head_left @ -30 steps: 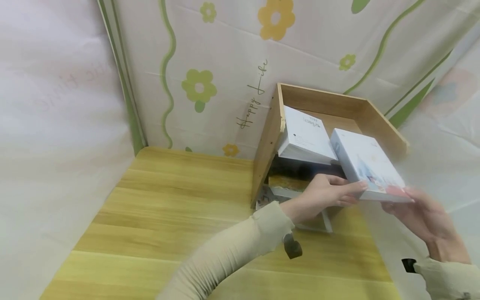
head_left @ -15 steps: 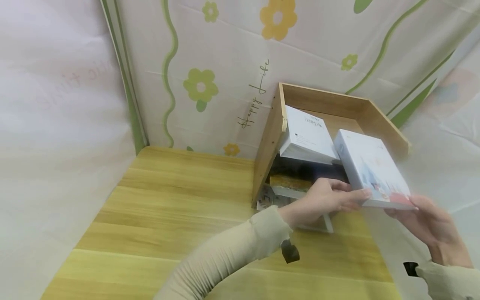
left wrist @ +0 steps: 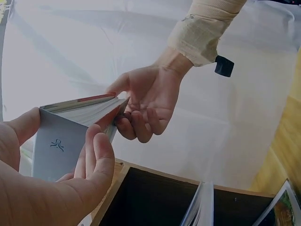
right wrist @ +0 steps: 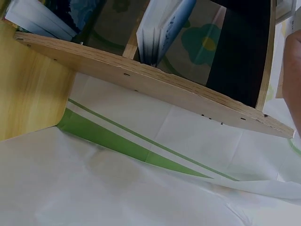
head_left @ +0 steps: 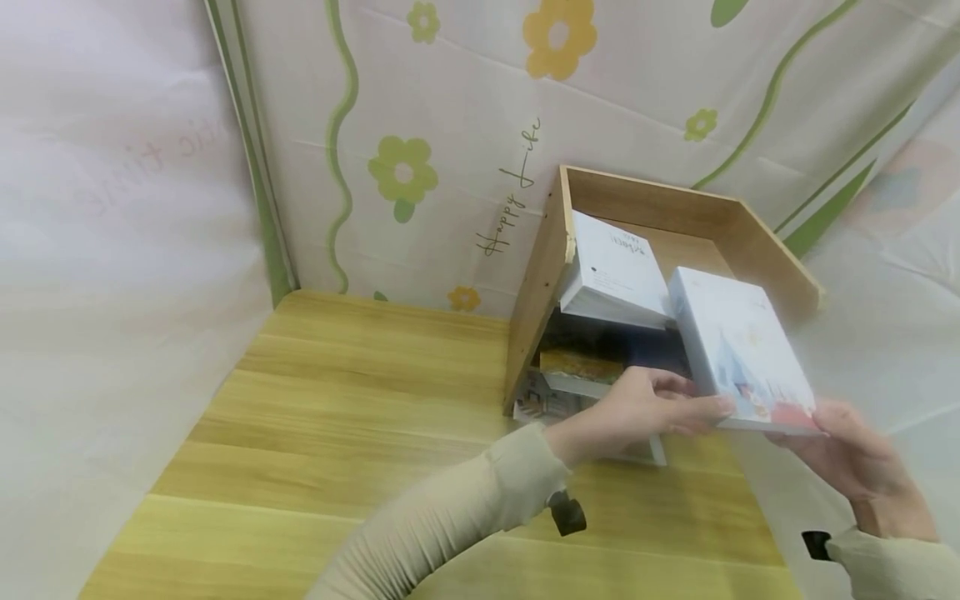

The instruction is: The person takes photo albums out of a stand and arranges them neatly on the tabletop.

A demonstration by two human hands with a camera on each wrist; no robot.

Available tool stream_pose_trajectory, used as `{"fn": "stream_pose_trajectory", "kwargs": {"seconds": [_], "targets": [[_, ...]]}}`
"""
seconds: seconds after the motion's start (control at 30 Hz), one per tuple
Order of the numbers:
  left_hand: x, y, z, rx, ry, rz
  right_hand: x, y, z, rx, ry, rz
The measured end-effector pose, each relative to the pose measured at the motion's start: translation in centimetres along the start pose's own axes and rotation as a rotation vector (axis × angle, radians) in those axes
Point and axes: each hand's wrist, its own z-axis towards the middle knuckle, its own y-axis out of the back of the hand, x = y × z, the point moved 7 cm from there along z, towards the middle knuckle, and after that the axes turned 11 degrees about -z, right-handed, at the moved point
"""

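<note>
Both hands hold a thick white book (head_left: 750,346) with a blue and red picture on its cover, tilted above the front edge of a wooden shelf (head_left: 543,275). My left hand (head_left: 648,412) grips its near left corner, thumb on the cover. At the near right corner, my right hand (head_left: 862,454) pinches it, thumb on top and fingers beneath. In the left wrist view, the book's grey-blue spine (left wrist: 59,146) faces the camera and its pages (left wrist: 89,110) look slightly spread. Another white book (head_left: 618,267) lies on the top board, just left of the held one.
Below the top board, the shelf holds a dark book with a yellowish picture (head_left: 577,367) and other books, partly hidden by my left arm. A blue-and-white book (right wrist: 162,28) stands inside a compartment. The shelf stands on a wood-grain table (head_left: 360,400) before a flowered curtain (head_left: 450,125).
The held book and both hands have come slightly lower and nearer to me. The grip looks the same, and the other white book has stayed in place.
</note>
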Motion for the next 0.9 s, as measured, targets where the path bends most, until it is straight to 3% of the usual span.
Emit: {"fn": "stream_pose_trajectory", "kwargs": {"seconds": [0.37,0.6,0.9], "targets": [[0.4,1.1,-0.4,0.035,-0.039,0.042,-1.1,0.2,0.0,-0.024,-0.042,-0.057],[0.4,2.2,-0.5,0.046,-0.073,0.097,-1.8,-0.1,0.5,-0.005,-0.041,-0.179],[0.2,3.7,-0.6,0.061,-0.164,0.276,-3.0,-0.1,1.3,-0.021,-0.065,-0.329]]}}
